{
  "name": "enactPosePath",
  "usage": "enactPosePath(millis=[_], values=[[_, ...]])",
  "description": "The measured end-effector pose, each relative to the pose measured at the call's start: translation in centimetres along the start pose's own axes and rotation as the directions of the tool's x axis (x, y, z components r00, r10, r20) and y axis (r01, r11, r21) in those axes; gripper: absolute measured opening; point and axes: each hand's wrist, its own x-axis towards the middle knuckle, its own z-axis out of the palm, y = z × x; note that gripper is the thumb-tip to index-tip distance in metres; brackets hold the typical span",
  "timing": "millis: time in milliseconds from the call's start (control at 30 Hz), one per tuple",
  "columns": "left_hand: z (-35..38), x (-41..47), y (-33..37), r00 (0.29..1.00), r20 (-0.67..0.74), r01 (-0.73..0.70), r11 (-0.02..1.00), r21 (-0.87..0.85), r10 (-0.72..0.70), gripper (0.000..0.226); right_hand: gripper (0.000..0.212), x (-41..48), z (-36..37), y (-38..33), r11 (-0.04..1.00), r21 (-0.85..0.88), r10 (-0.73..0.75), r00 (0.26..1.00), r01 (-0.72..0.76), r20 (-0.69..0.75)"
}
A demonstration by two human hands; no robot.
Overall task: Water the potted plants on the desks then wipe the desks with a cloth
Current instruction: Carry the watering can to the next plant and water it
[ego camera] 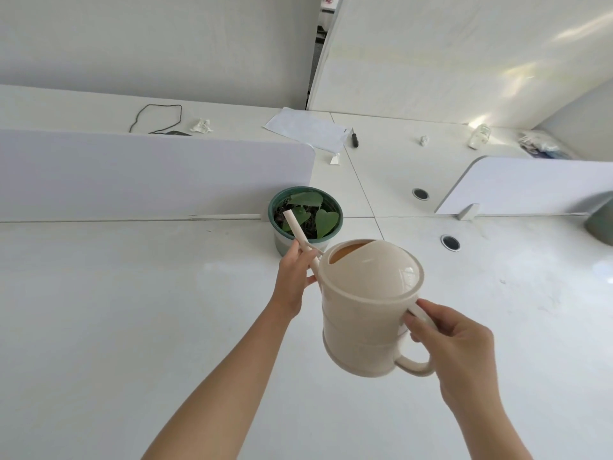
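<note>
Right hand (454,346) grips the handle (416,368) of a beige watering can (368,310), fingers and thumb curled round its upper part. Left hand (293,280) pinches the thin spout (293,227) close to where it leaves the can's body. The can is held in the air above the white desk (132,310), tipped forward and to the left. The spout's long axis runs from the body away from the person and leftward, and its open tip sits over the soil of the potted plant (320,220). The plant's green pot (277,202) stands on the desk just beside the end of a pale divider panel (149,174). Beyond the panel lie a sheet of paper (305,127), a crumpled tissue (201,125) and a looped black cable (159,117). Two round cable holes (450,242) sit to the right.
</note>
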Motion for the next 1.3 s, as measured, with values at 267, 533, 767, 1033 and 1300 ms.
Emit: enactPosePath(millis=[267, 533, 767, 1033, 1300], values=[[-0.2, 0.6, -0.9, 0.999, -0.022, 0.028, 0.999, -0.025, -0.029, 0.008, 0.037, 0.6, 0.1, -0.8, 1.0, -0.026, -0.008, 1.0, 0.008, 0.008], [0.3, -0.1, -3.0, 0.999, 0.034, 0.027, 0.997, -0.068, -0.025, 0.012, 0.028, -0.2, -1.4, -1.0, 1.0, 0.0, 0.016, 1.0, -0.016, -0.007], [2.8, 0.1, -3.9, 0.991, 0.116, 0.071, 0.997, -0.026, -0.067, 0.023, 0.026, -1.0, -3.7, -0.8, 0.999, -0.021, 0.033, 0.997, -0.035, -0.071], [6.1, 1.9, -3.0, 0.988, 0.145, 0.061, 0.998, -0.015, -0.058, 0.004, 0.026, 0.7, -4.7, -0.9, 1.0, 0.008, 0.001, 0.989, 0.0, -0.145], [7.3, 4.0, -2.1, 0.991, 0.116, 0.075, 0.996, -0.038, -0.07, 0.004, 0.042, 3.0, -4.7, -1.0, 0.999, -0.047, -0.032, 0.993, 0.027, -0.116]])
